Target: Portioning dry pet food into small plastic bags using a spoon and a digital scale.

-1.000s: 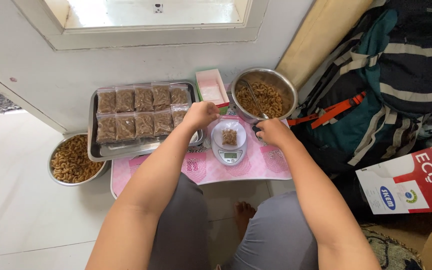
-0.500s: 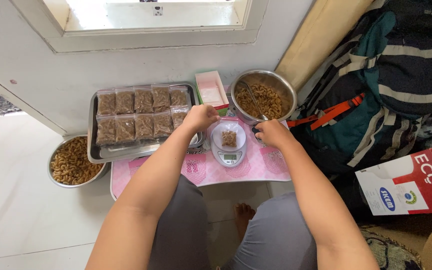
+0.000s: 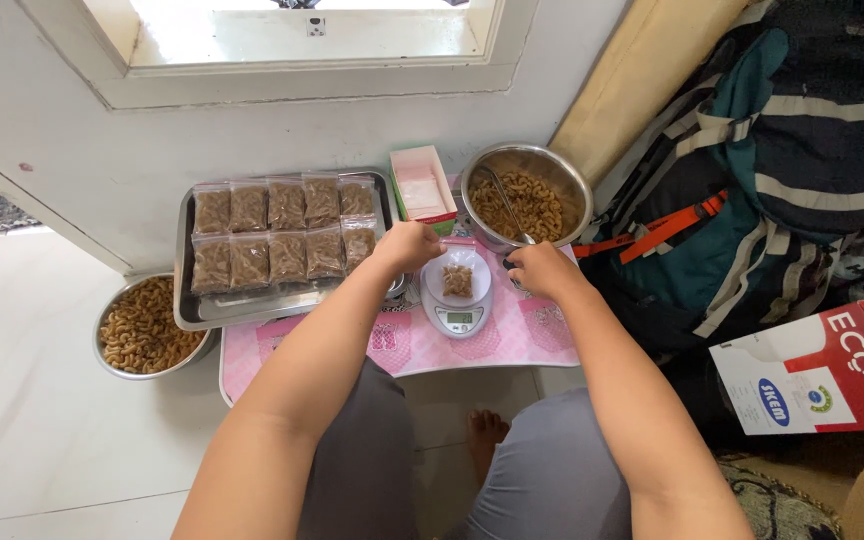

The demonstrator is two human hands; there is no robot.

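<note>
both hands [image 3: 407, 245] [image 3: 542, 268] flank the scale [image 3: 457, 300], fingertips hidden.

white wall [image 3: 282, 140] | sunlit window [image 3: 302, 25] | white tiled floor [image 3: 42, 440]

The small pink counter [image 3: 512, 340] is crowded. The kitchen scale [image 3: 457, 292] stands at its middle, with the left hand [image 3: 407, 245] just beside it on one side and the right hand [image 3: 540, 268] on the other. The steel tray of filled bags [image 3: 282, 240] blocks the left back corner, the steel bowl of snacks [image 3: 527, 195] blocks the right back corner, and a pink box [image 3: 420, 185] stands between them. Only the front edge has free room. A backpack [image 3: 752, 180] closes the right side.
</note>
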